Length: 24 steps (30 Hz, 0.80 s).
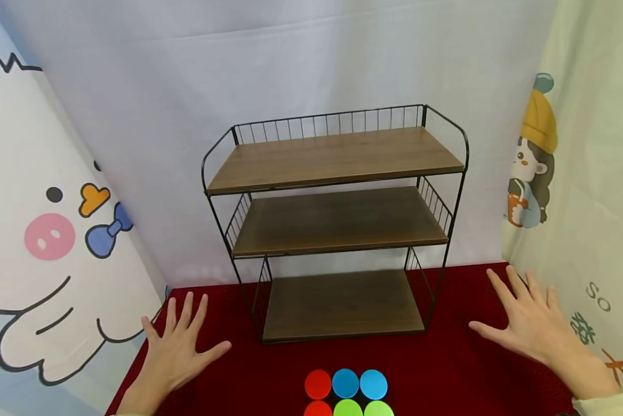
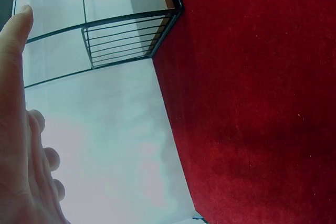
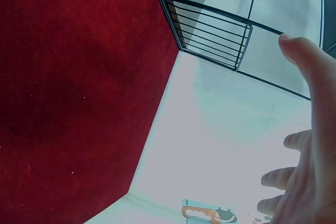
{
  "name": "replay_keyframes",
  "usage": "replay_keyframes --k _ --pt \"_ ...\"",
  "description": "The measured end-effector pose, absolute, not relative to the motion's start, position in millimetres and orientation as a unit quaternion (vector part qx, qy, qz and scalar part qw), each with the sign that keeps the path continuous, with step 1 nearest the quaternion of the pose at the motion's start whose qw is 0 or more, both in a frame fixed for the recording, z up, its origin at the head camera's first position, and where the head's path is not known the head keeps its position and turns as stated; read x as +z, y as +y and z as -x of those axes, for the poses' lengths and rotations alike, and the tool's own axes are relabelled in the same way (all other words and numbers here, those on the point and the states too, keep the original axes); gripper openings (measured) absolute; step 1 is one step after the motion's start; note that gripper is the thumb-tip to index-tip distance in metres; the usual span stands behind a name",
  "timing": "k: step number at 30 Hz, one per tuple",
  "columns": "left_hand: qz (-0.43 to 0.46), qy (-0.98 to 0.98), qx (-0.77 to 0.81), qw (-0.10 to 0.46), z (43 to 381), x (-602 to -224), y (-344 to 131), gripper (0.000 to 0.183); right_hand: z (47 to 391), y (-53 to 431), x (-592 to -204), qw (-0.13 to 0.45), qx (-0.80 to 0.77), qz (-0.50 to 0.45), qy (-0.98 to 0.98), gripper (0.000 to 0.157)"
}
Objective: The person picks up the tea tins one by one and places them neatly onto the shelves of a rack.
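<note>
Plainly empty, left hand (image 1: 175, 352) and right hand (image 1: 532, 323) spread wide either side of three-tier rack (image 1: 339, 222), perhaps leaving it and coloured discs (image 1: 345, 383) unobstructed

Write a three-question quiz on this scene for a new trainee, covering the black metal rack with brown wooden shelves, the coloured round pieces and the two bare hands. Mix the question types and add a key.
1. Multiple choice: how many brown wooden shelves does the black metal rack have?
A) two
B) three
C) four

2. True or false: the person's bare left hand and bare right hand both have spread fingers and hold nothing.

3. Short answer: on the dark red surface, in the row nearer the rack, what colour is the round piece between the red round piece and the light blue round piece?

Key: 1. B; 2. true; 3. darker blue.
</note>
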State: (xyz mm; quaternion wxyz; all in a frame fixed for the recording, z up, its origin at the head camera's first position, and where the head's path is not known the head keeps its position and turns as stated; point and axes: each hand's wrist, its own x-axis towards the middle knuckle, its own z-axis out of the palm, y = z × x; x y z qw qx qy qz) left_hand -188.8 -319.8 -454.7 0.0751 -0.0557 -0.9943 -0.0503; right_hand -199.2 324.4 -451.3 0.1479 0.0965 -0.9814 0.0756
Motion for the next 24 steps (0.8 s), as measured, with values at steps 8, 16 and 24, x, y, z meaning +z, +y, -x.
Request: replay_keyframes --k 8,16,24 --pt "0.049 -0.988 -0.129 0.070 195 -454 -315 0.108 198 322 -448 0.150 0.083 -0.097 -0.980 0.109" --pt "0.057 -0.964 -0.242 0.096 211 -458 -303 0.098 187 324 -457 0.155 0.109 -0.091 -0.978 0.110" --pt "0.066 -0.932 -0.331 0.136 220 -470 -293 0.082 179 316 -472 0.117 0.146 -0.071 -0.980 0.113"
